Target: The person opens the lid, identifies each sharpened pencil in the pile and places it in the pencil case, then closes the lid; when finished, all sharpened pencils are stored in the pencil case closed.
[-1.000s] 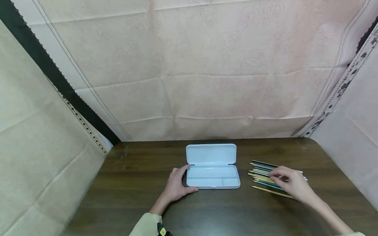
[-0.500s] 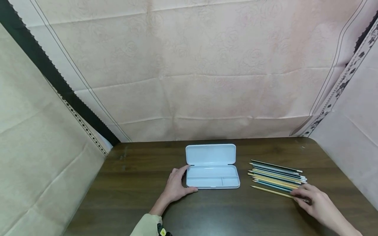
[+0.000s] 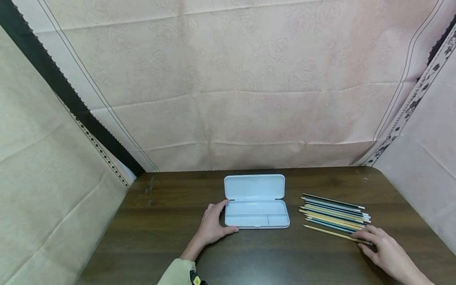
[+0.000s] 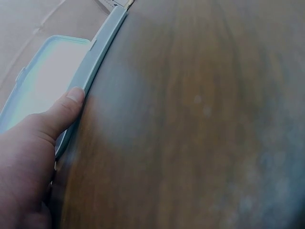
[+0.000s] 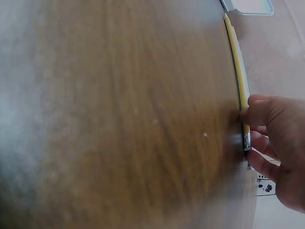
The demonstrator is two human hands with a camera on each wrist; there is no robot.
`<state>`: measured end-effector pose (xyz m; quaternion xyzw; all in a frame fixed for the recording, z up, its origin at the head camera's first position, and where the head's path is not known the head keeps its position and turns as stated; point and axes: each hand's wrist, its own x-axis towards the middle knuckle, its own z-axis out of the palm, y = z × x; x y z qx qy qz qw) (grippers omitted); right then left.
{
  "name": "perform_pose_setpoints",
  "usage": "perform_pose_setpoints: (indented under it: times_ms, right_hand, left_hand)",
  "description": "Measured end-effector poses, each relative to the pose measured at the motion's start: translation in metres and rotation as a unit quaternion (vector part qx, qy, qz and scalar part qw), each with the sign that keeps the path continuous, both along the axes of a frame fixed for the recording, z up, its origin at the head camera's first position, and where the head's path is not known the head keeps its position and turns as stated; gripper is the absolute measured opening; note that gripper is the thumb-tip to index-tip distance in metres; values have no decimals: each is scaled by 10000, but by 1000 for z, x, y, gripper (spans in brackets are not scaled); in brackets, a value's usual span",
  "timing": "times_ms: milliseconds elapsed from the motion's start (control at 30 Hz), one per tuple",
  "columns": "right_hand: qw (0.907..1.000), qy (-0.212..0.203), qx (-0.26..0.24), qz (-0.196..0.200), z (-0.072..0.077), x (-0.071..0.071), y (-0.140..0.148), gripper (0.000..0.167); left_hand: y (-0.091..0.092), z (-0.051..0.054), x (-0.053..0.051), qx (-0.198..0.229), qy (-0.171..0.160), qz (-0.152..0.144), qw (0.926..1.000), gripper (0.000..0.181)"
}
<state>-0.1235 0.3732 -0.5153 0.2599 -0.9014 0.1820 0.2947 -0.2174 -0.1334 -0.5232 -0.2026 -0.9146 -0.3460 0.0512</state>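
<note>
A light blue case (image 3: 246,220) lies with its lid (image 3: 254,187) raised back, its compartments bare. My left hand (image 3: 210,226) grips its left end, thumb on the front edge; the left wrist view shows the thumb of that hand (image 4: 35,148) against the case's side (image 4: 93,57). To the right, a yellow pencil (image 3: 322,230) lies nearest the front of a row of pencils (image 3: 331,213). My right hand (image 3: 390,253) pinches its right end. In the right wrist view, the thumb and fingers of that hand (image 5: 283,138) are at the yellow pencil's end (image 5: 240,71).
The several other pencils, dark green and yellow, lie side by side just behind the yellow one, tips to the left. Patterned cloth (image 3: 249,99) hangs behind the brown wooden table (image 3: 171,198) and along both sides.
My right hand has moved from over the middle of the pencils toward the front right, to the yellow pencil's end. My left hand and the case have stayed put.
</note>
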Motion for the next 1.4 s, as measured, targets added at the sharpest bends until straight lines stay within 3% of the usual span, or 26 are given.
perform_pose_setpoints:
  times_ms: [33, 167, 200, 267, 333, 367, 500, 533, 633, 667, 767, 1000, 1233, 1300, 1400]
  right_hand:
    - [10000, 5, 43, -2, 0, 0, 0, 59]
    - [9997, -9, 246, 27, 1, -2, 0, 59]
    - [9995, -43, 297, 33, 1, -3, 0, 47]
    - [9992, -72, 382, 69, 2, -4, 0, 43]
    - [9988, -78, 464, 101, 2, -5, -1, 13]
    - [9987, -116, 482, 108, 3, -5, -2, 6]
    - [9986, -123, 486, 180, 5, -7, -5, 50]
    - [9986, -134, 466, 216, 6, -7, -6, 49]
    - [9985, -69, 456, 284, 6, -8, -7, 12]
    - [9985, -46, 440, 324, 5, -8, -7, 15]
    - [9984, 44, 434, 368, 4, -9, -7, 57]
    - [9984, 127, 403, 367, 5, -9, -11, 50]
    - [9980, 9, 314, 546, 12, -16, -24, 53]
    - [9974, -46, 242, 677, 14, -19, -29, 33]
    - [9961, -16, 200, 860, 18, -27, -38, 28]
  left_hand:
    - [0, 0, 0, 8, -10, 1, 10000, 94]
    - [0, 1, 1, 31, -16, 6, 10000, 93]
    - [0, 1, 1, 28, -11, 9, 10000, 93]
    - [0, 1, 1, 20, -6, 18, 10000, 93]
    - [-1, 1, 1, 10, -13, 27, 10000, 93]
    - [-1, 1, 1, 11, -20, 31, 10000, 93]
    - [-1, 1, 1, 30, -58, 39, 10000, 93]
    - [-1, 1, 1, 30, -57, 40, 10000, 93]
    - [-1, 1, 0, 27, -69, 48, 10000, 94]
    - [-1, 1, 0, 22, -78, 54, 10000, 94]
    - [-1, 1, 0, 13, -108, 73, 9999, 94]
    - [-1, 0, 0, -9, -95, 78, 9999, 94]
    - [-1, 0, -1, 18, -60, 32, 10000, 94]
    - [-1, 0, -1, 19, -64, 26, 10000, 94]
    - [0, 0, -1, 18, -38, 11, 10000, 94]
